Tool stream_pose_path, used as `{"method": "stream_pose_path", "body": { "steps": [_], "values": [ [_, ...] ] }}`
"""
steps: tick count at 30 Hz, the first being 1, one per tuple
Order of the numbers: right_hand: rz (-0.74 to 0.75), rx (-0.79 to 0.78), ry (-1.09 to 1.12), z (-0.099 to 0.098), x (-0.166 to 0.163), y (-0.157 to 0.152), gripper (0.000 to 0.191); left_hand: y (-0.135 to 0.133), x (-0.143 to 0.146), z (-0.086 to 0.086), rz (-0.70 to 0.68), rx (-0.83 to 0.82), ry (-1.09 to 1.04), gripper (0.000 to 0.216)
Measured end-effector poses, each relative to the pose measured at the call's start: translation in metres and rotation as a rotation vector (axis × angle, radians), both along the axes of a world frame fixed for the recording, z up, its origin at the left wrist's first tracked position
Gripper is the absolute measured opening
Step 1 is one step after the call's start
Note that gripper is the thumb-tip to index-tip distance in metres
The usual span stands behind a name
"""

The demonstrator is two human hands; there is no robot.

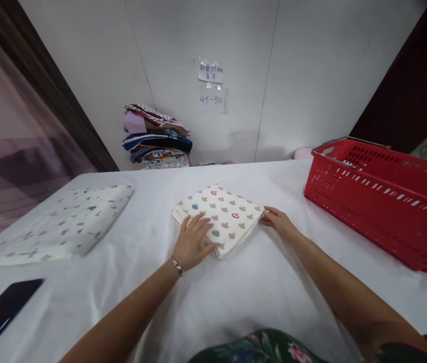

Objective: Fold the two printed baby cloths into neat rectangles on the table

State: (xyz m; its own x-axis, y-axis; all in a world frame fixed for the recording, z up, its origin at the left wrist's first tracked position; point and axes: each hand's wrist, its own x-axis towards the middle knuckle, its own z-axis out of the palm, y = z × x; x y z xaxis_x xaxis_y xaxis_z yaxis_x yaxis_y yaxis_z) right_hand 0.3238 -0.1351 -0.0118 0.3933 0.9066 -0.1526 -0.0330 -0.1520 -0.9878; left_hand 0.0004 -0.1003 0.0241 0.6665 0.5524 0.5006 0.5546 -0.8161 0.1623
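A folded white cloth [228, 209] with grey, red, blue and green mushroom-like prints lies turned cornerwise in the middle of the white-covered table. My left hand [193, 243], with a silver band at its wrist, rests on the cloth's near left side, fingers spread and palm down. At the right corner, the fingers of my right hand [279, 223] are closed on the cloth's edge. Its fingertips are partly hidden by the layers there.
To the left lies a larger folded white cloth [71, 222] with grey prints. A black flat device [3, 315] is near the front left edge. The red basket [380, 212] stands at the right. Stacked fabrics [156, 138] sit by the wall, under paper notes [211, 98].
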Motion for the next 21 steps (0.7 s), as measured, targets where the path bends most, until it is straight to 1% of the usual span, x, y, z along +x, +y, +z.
{"method": "stream_pose_path", "body": {
  "steps": [3, 5, 9, 12, 15, 21],
  "values": [
    [-0.050, 0.028, 0.019, -0.003, -0.003, -0.002, 0.036, -0.023, 0.011, -0.004, -0.127, -0.017, 0.080, 0.055],
    [-0.062, 0.041, -0.004, -0.006, -0.005, -0.003, 0.038, -0.028, 0.015, -0.009, -0.148, -0.038, 0.102, 0.059],
    [-0.022, 0.143, -0.084, -0.018, -0.005, -0.005, 0.047, -0.025, 0.016, -0.018, -0.104, -0.074, 0.075, 0.042],
    [0.020, 0.193, -0.209, -0.027, -0.005, -0.004, 0.053, -0.024, 0.015, -0.022, -0.088, -0.091, 0.033, 0.035],
    [0.005, 0.177, -0.378, -0.030, -0.006, -0.001, 0.051, -0.024, 0.016, -0.023, -0.065, -0.110, -0.003, 0.032],
    [-0.016, 0.202, -0.646, -0.024, -0.008, 0.005, 0.043, -0.028, 0.018, -0.027, -0.024, -0.132, -0.028, 0.031]
  ]
}}
